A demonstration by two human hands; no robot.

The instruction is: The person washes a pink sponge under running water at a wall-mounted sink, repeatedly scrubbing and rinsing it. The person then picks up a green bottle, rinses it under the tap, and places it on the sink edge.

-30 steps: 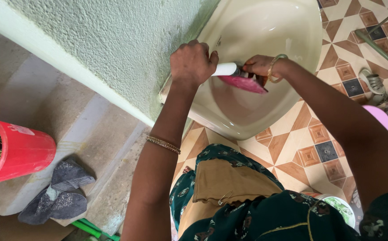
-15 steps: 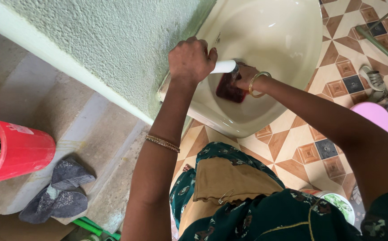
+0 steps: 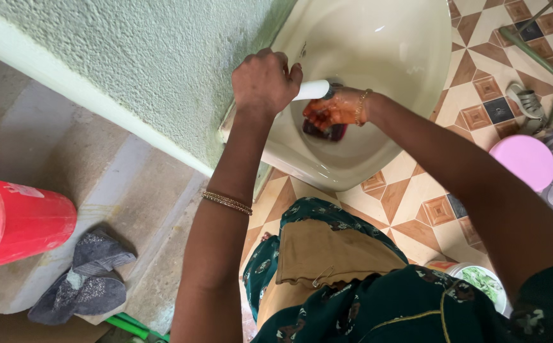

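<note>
Red bucket (image 3: 25,222) at far left; grey cloth (image 3: 86,279) on the step beside it. Left hand (image 3: 264,81), fingers curled tight around the white tap (image 3: 311,89) at the wall. Right hand (image 3: 334,108), fingers bent, gripping a dark red item (image 3: 327,132) under the spout, inside the cream basin (image 3: 384,51). Pink lid (image 3: 522,162) on tiled floor, far right.

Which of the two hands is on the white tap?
The left hand grips the white tap at the wall side. The right hand, stained red, is under the spout over the basin.
</note>
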